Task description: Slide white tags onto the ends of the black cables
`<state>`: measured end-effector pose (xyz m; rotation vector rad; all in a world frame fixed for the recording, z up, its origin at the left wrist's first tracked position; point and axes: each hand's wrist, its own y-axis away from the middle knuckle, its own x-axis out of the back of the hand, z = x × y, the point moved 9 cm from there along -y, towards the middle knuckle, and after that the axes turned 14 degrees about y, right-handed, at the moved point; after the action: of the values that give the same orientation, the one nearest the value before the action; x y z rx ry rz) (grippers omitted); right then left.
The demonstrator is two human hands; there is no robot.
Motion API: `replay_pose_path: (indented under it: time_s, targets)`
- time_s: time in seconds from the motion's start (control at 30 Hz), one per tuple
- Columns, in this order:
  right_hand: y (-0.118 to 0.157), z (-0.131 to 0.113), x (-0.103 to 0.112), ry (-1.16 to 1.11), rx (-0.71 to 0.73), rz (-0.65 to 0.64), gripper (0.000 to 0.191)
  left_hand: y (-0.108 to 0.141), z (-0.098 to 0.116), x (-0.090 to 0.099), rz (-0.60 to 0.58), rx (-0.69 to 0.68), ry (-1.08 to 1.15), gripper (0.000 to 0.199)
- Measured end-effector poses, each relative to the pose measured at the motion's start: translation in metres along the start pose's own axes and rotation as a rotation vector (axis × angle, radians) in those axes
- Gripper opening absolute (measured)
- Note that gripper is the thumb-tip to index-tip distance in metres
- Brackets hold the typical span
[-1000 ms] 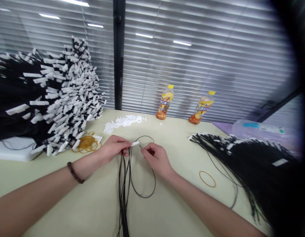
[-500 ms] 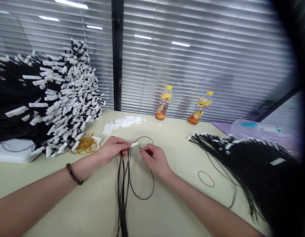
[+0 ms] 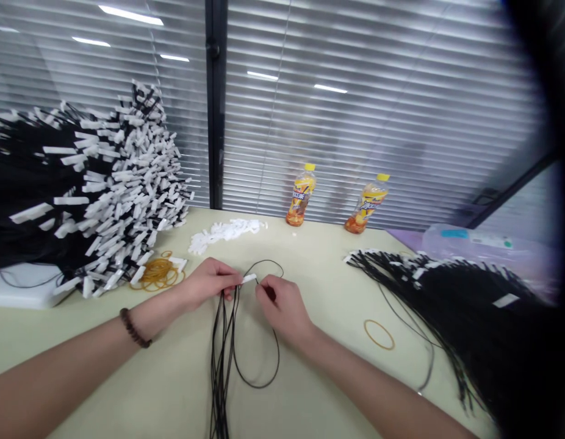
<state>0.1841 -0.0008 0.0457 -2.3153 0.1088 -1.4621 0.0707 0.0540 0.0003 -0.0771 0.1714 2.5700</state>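
My left hand [image 3: 215, 282], with a beaded bracelet on its wrist, pinches a small white tag [image 3: 249, 278] and the top of several black cords [image 3: 223, 360], which hang down over the table's front. Close to the tag's right end, my right hand [image 3: 282, 303] has its fingertips pressed together on a thin black cord. That cord loops behind the hands and also below them. The exact grip of the right fingertips is partly hidden.
A big pile of tagged black cords [image 3: 127, 183] is at the left, beside rubber bands [image 3: 158, 272] and loose white tags [image 3: 225, 231]. Two bottles [image 3: 301, 195] [image 3: 367, 204] stand at the back. More black cords [image 3: 470, 305] and a rubber band [image 3: 379, 335] lie right.
The right hand is slightly nearer the left hand and the tag. The loop beneath the hands hangs a little lower and further left. The whole view has shifted slightly.
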Motion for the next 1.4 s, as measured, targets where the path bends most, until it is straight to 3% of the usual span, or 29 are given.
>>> replay_pose_path:
  time_s: [0.17,0.37,1.4]
  targets:
    - [0.004,-0.006,0.008,0.008,0.071,0.11,0.007,0.002,0.005,-0.008,-0.099,-0.007,-0.05,0.026]
    - [0.004,-0.018,0.009,-0.143,0.21,0.088,0.014,0.003,0.004,-0.01,-0.116,-0.008,-0.055,0.026]
    - [0.003,-0.02,0.009,-0.169,0.228,0.08,0.013,0.004,0.007,-0.009,-0.108,-0.028,-0.012,0.028]
